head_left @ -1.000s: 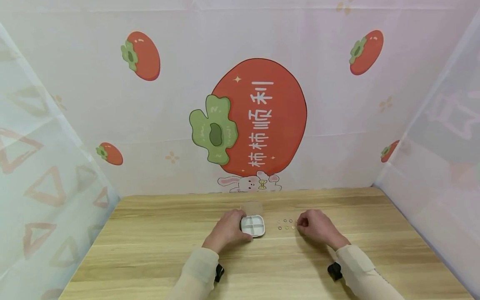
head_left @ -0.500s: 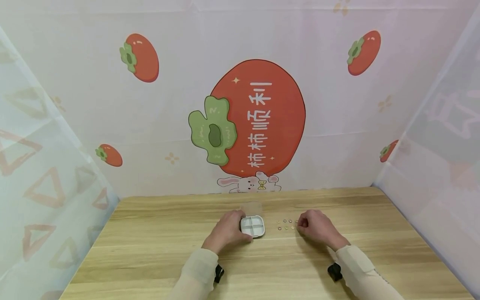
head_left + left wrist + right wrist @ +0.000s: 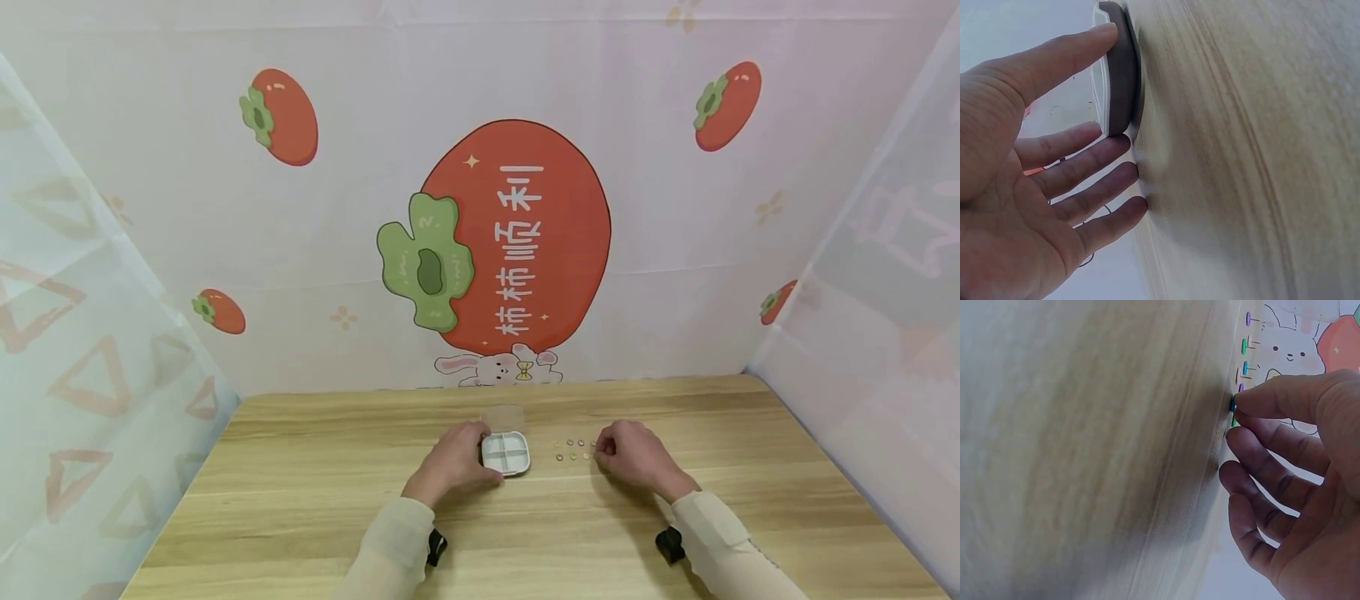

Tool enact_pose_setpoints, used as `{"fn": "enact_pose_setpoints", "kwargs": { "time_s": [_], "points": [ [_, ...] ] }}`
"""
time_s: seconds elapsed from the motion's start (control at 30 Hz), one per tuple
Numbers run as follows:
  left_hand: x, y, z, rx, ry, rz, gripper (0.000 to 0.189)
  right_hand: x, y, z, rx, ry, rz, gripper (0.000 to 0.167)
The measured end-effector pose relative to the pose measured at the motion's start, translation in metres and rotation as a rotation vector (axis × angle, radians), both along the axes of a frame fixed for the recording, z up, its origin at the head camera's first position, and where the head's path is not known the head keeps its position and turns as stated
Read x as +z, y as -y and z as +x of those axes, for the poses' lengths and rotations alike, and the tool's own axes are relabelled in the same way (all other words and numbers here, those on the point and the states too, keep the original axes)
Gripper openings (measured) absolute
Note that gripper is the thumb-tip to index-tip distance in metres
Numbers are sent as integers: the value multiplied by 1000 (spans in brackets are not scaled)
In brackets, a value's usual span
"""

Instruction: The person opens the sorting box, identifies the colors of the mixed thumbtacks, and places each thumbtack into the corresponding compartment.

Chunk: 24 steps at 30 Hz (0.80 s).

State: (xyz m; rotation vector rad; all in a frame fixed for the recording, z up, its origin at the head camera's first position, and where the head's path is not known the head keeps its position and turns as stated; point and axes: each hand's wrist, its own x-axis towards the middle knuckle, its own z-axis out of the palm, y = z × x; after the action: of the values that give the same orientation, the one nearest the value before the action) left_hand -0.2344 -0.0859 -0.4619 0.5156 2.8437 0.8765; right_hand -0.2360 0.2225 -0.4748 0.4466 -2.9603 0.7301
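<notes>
My left hand [image 3: 454, 463] holds a small white pill box [image 3: 516, 454] with four compartments, thumb at its near side and fingers at its far side. The box lies flat on the table, its clear lid [image 3: 504, 416] folded open to the back. In the left wrist view its dark grey underside [image 3: 1124, 75] shows. My right hand [image 3: 636, 454] pinches at the right end of two rows of small thumbtacks [image 3: 570, 443]. In the right wrist view, a teal thumbtack [image 3: 1232, 405] is at the thumb and forefinger tips, partly covered. Other tacks, such as a green one [image 3: 1244, 346], stand points up.
The wooden table [image 3: 315, 500] carries the box and tacks. A fabric backdrop with printed persimmons [image 3: 555, 250] rises behind its back edge, and cloth panels stand at left and right. A black wrist device [image 3: 670, 543] hangs under the right sleeve.
</notes>
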Motion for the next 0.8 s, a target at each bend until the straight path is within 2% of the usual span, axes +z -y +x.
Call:
{"fn": "enact_pose_setpoints", "kwargs": {
  "time_s": [0.33, 0.8],
  "points": [
    [0, 0, 0, 6, 6, 13, 60, 5, 0, -3, 3, -21, -4, 10],
    [3, -1, 1, -1, 16, 9, 60, 29, 22, -1, 47, -62, -26, 13]
  ]
}}
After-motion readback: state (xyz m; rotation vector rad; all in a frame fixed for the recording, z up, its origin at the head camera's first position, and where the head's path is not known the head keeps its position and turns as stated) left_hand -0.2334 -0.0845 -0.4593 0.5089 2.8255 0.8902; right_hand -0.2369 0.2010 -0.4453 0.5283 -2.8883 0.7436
